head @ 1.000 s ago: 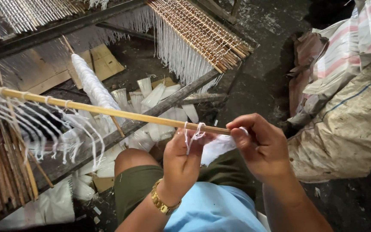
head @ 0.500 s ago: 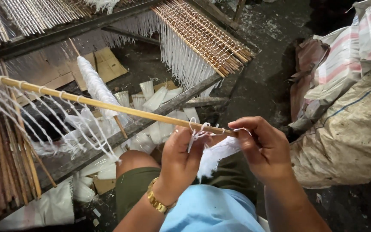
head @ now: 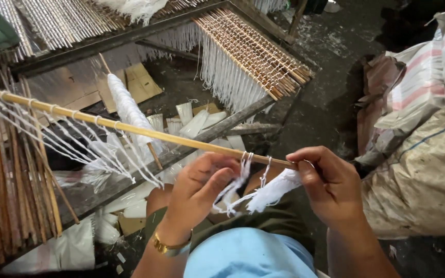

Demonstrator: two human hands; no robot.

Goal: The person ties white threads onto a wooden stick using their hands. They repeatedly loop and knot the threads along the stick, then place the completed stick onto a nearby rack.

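A long thin bamboo stick [head: 130, 127] runs from the far left to my right hand [head: 330, 185], with white strings knotted along it and hanging down. My right hand pinches the stick's near end together with a bundle of white string [head: 274, 190]. My left hand [head: 199, 193] sits just under the stick and pulls a few white strands [head: 235, 188] looped around it. A gold bracelet is on my left wrist.
A woven bamboo mat with a white fringe [head: 248, 56] lies on a wooden frame [head: 130, 36] ahead. A spool of white thread [head: 127, 110] stands below the stick. Bamboo sticks [head: 6, 175] are stacked at left. Striped sacks [head: 423, 128] are piled at right.
The stick's left end has tilted slightly upward. My left hand has pulled the looped strands down from the stick, and the string bundle now hangs below my right hand.
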